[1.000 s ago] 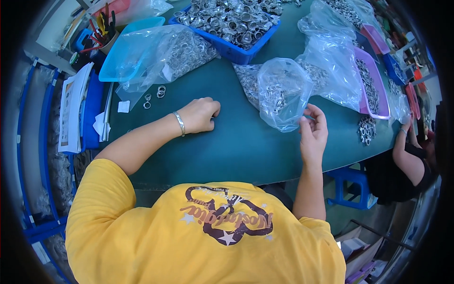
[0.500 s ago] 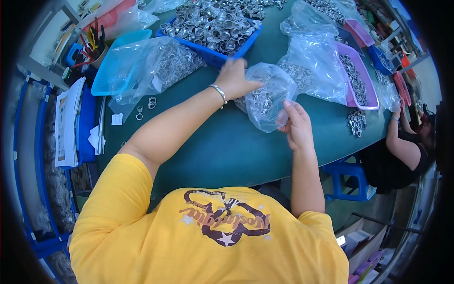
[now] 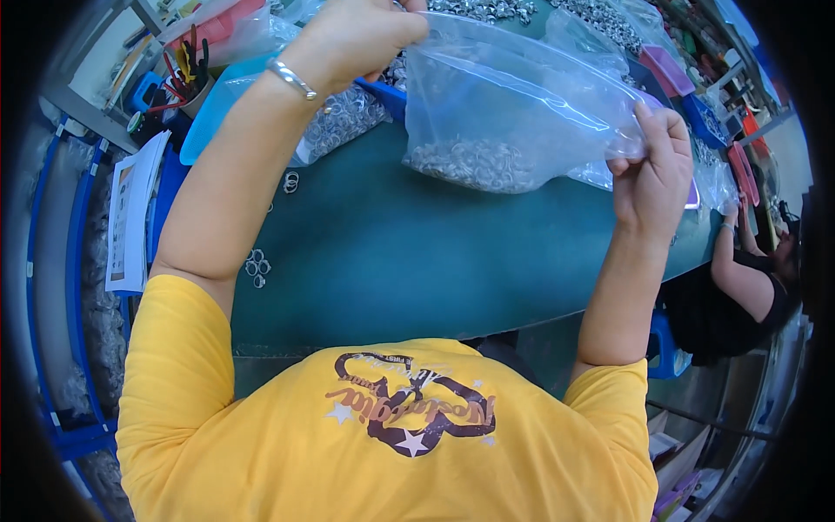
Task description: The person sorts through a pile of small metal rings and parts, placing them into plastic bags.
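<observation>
A clear plastic bag is stretched out between my two hands, with many small silvery metal rings gathered along its bottom. My left hand, raised at the far left of the bag, is closed on its upper left corner. At the opposite end, my right hand pinches the right corner between thumb and fingers. The bag hangs in front of the blue bin, most of which it and my left hand hide.
Another bag of rings lies beside my left forearm, next to a turquoise tray. Several loose rings lie on the green table. Pink trays line the right side, where a person in black sits on a blue stool.
The bag has been lifted and spread wide. My left hand has moved up and left, my right hand up and right. More loose rings show near my left forearm.
</observation>
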Motion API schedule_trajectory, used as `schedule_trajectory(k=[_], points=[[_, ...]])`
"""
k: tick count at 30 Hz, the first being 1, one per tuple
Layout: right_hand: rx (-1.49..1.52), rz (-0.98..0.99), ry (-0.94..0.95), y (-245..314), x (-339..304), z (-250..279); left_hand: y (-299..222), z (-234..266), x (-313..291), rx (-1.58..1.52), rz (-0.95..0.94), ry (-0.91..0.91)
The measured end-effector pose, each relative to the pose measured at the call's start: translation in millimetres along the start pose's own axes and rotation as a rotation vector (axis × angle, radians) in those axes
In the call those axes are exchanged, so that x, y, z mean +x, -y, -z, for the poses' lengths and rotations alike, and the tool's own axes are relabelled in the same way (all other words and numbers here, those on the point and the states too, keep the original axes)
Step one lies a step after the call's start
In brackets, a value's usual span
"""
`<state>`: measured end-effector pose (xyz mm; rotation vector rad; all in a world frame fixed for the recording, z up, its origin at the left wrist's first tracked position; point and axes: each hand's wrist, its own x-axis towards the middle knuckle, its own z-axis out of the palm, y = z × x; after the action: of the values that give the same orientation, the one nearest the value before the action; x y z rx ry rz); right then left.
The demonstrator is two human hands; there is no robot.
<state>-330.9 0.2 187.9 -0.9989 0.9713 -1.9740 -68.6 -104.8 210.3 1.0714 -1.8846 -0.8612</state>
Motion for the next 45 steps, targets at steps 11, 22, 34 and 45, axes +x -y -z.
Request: schedule_trajectory(k=[11,22,34,45], points=[[-0.522,-0.024,0.837,-98,-81,42,139,-77,-130,-0.346,0.047,0.380],[-1.212,0.330,0.178,-95,78,42,82,-143,-128,0.026,-0.167,0.144],[-0.183,0.195,1.169,-32,-22,20,121,-140,-134,-0.292,0.080,-0.250],[-0.903,0.354,0.888,-144,-89,30,65,-106,-125,-0.243,-0.169,0.098]])
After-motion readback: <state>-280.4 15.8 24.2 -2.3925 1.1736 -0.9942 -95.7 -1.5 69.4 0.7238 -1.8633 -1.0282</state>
